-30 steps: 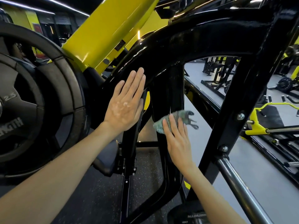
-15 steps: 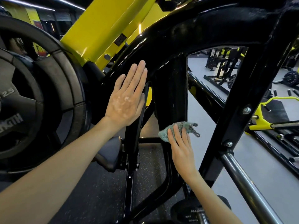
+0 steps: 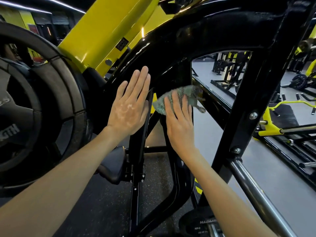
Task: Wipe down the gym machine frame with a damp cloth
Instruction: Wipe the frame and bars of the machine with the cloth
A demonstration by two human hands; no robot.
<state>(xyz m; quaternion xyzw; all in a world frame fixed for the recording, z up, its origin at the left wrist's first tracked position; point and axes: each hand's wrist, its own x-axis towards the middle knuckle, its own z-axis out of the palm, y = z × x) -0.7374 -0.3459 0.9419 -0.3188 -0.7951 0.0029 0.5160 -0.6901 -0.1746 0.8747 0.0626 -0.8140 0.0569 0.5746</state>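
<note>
1. Two grips in view. The left grip is flat and wide, fingers straight, resting on the curved black frame; it holds nothing.
2. Opposite, the right grip, fingers straight, presses the cloth against the frame's upright at centre of scene; it is not curled round it.
3. Cloth: teal, soft, limp, light; a loose fringe hangs to the right. It likely slides easily when damp and is best kept under a flat palm or bunched at its near edge.
4. Frame: stiff, heavy, fixed, with glossy paint that is probably slick when wet. It serves as a brace.
5. Adjacent: weight plate left; yellow arm above; steel bar near right.
</note>
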